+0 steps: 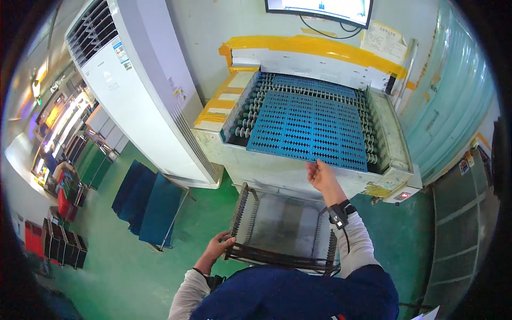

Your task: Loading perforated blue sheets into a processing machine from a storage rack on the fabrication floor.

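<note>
Currently, right hand (321, 177) at near edge of slotted blue panel (309, 130) — fingertips meet it, cannot tell if grip is clamped. Blue panel lies on rollers (246, 121) of pale machine (397, 144), right of upper centre of frame. Left hand (217, 246), below centre — grip closed on left side of black rack (282, 257). Dark blue sheets (160, 208) at left, white air conditioner (125, 88) upper left

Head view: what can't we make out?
All in the head view:
Right hand: any grip under the blue panel, hidden by the panel.
Rollers: the stretch beneath the panel, covered by it.
Rack: near lower part, behind the wearer's torso.
Monitor: top, cut off by the upper edge.
Person at far left: too small, blurred.
</note>
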A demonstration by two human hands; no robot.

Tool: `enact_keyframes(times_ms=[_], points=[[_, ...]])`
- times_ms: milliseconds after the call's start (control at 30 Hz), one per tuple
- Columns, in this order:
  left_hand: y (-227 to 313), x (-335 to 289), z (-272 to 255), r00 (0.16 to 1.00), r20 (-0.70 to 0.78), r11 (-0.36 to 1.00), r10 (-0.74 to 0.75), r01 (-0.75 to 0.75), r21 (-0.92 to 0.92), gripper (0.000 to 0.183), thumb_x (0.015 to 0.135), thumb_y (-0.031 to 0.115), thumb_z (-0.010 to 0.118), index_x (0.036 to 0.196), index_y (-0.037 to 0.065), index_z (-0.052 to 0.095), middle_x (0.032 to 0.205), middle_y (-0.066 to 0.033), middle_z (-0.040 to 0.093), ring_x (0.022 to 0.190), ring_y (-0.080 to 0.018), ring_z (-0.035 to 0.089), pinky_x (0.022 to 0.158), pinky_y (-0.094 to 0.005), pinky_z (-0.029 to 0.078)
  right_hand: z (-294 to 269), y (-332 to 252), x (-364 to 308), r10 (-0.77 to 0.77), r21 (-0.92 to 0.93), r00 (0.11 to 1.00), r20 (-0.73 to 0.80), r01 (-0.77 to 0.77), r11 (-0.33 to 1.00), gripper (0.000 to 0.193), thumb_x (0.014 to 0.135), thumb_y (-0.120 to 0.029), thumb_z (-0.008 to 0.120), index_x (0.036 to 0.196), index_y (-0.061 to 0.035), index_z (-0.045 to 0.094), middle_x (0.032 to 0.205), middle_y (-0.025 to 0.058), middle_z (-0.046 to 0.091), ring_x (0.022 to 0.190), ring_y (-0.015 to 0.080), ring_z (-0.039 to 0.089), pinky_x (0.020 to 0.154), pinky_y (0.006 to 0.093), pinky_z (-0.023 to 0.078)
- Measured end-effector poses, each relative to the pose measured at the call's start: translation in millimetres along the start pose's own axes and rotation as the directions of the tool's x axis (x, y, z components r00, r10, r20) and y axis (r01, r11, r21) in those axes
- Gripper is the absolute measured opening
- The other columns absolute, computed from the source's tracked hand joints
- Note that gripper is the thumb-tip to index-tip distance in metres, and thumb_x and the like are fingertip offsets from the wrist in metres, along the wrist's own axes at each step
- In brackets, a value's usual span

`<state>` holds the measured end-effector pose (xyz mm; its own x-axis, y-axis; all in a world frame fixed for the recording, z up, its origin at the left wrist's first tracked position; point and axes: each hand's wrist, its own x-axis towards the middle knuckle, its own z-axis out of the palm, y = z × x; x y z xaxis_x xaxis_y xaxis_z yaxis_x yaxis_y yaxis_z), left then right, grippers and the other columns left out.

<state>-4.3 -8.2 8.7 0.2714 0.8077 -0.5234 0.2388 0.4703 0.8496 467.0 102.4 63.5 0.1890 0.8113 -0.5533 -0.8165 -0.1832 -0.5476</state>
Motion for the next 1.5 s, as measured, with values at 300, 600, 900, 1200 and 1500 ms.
enact_keyframes(times_ms=[300, 600, 900, 1200, 1500], points=[[-6, 3, -2, 0.999, 0.016, 1.000, 0.028, -0.028, -0.011, 0.075, 0.081, 0.038, 0.077, 0.137, -0.003, 0.046, 0.119, -0.0159, 0.063, 0.105, -0.0217, 0.061, 0.092, -0.0337, 0.048, 1, 5, -14, -0.010, -0.272, 0.993, 0.121, 0.043, 0.961, 0.037, 0.095, -0.038, 0.056, 0.098, -0.0021, 0.063, 0.086, 0.0089, 0.067, 0.065, 0.0175, 0.059, 0.059, 0.0315, 0.050], [4, 4, -1, 0.999, -0.034, 0.989, 0.015, -0.010, 0.146, 0.069, 0.079, 0.045, 0.076, 0.125, -0.002, 0.058, 0.113, -0.0147, 0.066, 0.102, -0.0205, 0.063, 0.090, -0.0321, 0.048, -23, 146, -106, 0.591, -0.954, 0.763, 0.260, 0.297, 0.037, 0.045, 0.091, -0.049, 0.060, 0.110, -0.0092, 0.068, 0.099, 0.0067, 0.069, 0.085, 0.0167, 0.066, 0.073, 0.0321, 0.053], [11, 1, 1, 0.997, -0.040, 0.950, -0.064, 0.073, 0.303, 0.078, 0.072, 0.065, 0.073, 0.117, 0.002, 0.065, 0.108, -0.0134, 0.068, 0.098, -0.0228, 0.065, 0.088, -0.0335, 0.049, -45, 177, -154, 0.537, -0.851, 0.743, 0.399, 0.519, -0.085, 0.046, 0.090, -0.045, 0.059, 0.112, -0.0053, 0.066, 0.106, 0.0141, 0.068, 0.100, 0.0297, 0.064, 0.087, 0.0370, 0.049], [-16, 11, -4, 0.997, -0.027, 0.966, 0.066, -0.057, 0.251, 0.089, 0.068, 0.069, 0.072, 0.121, -0.001, 0.062, 0.116, -0.0177, 0.065, 0.108, -0.0279, 0.061, 0.095, -0.0358, 0.046, -46, 186, -171, 0.457, -0.744, 0.827, 0.327, 0.523, -0.416, 0.036, 0.090, -0.036, 0.052, 0.102, -0.0059, 0.066, 0.100, 0.0212, 0.066, 0.096, 0.0417, 0.061, 0.081, 0.0481, 0.047], [-7, 14, 2, 0.992, -0.047, 0.953, 0.120, -0.101, 0.287, 0.071, 0.072, 0.064, 0.072, 0.108, 0.002, 0.069, 0.104, -0.0141, 0.068, 0.099, -0.0260, 0.064, 0.088, -0.0355, 0.049, -57, 190, -154, 0.377, -0.718, 0.848, 0.373, 0.521, -0.461, 0.033, 0.088, -0.036, 0.054, 0.100, -0.0085, 0.068, 0.093, 0.0206, 0.067, 0.091, 0.0414, 0.062, 0.078, 0.0483, 0.049]])
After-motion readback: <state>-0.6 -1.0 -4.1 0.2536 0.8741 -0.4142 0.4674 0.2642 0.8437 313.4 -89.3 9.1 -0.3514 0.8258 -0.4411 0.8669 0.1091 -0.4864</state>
